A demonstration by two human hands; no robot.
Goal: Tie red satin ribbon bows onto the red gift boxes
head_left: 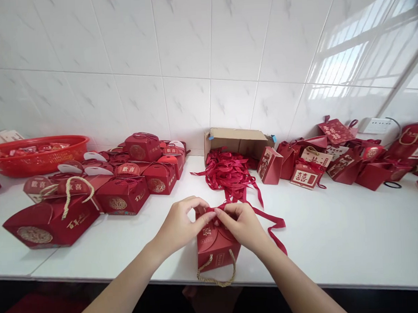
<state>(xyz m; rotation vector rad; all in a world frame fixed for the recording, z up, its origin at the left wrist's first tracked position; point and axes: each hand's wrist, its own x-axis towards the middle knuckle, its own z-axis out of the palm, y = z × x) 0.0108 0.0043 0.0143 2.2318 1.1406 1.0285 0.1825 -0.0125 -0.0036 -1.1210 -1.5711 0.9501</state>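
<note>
A red gift box (219, 255) with gold print and a twisted rope handle (217, 283) stands near the table's front edge. Above its top, my left hand (182, 223) and my right hand (243, 224) meet, thumbs and fingertips pinched together. Both pinch a dark red ribbon (276, 223), whose loose end trails to the right over the table. The exact fold of ribbon between my fingertips is partly hidden by the fingers. The rope handle hangs down the box's near side, over the table edge.
A pile of red ribbons (227, 172) spills from an open cardboard box (241, 134) against the tiled wall. Several red gift boxes (122, 194) crowd the left, beside a red plastic basket (37, 158) of wrapped items. Smaller red boxes (305, 175) and a power strip (374, 125) are at right.
</note>
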